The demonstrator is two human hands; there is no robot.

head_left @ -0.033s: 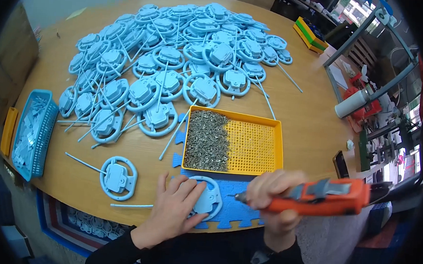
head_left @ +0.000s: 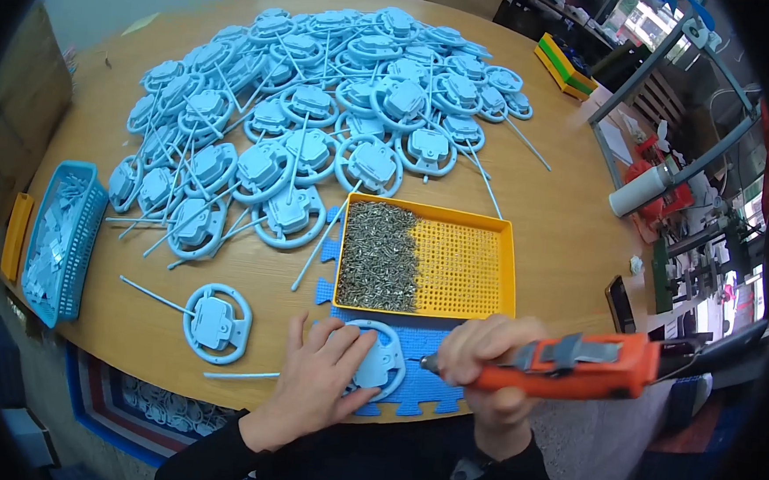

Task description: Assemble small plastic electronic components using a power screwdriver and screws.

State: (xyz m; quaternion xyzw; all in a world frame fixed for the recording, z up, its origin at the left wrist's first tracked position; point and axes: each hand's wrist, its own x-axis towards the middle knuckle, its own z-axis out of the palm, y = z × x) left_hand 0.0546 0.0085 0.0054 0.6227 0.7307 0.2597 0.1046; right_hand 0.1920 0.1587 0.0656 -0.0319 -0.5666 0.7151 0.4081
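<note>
A light blue toy steering wheel [head_left: 387, 363] with a thin rod lies on the blue foam mat [head_left: 419, 400] at the table's near edge. My left hand [head_left: 319, 372] holds it down, fingers bent over its left part and thumb on the near rim. In my right hand [head_left: 491, 361] is an orange-red electric screwdriver [head_left: 588, 367], gripped near its dark nose. The bit points left, just right of the wheel's rim and apart from it. Just beyond the mat, a yellow tray [head_left: 477, 312] holds many small metal screws [head_left: 379, 257] in its left half.
One more blue wheel [head_left: 215, 322] lies left of my left hand. A large heap of such wheels [head_left: 306, 152] covers the far table. At the left edge stands a blue basket [head_left: 71, 247] of flat pale pieces. A phone [head_left: 618, 303] and metal frame [head_left: 668, 59] are on the right.
My right hand and the screwdriver have moved slightly left, closer to the wheel. My left hand stays on the wheel.
</note>
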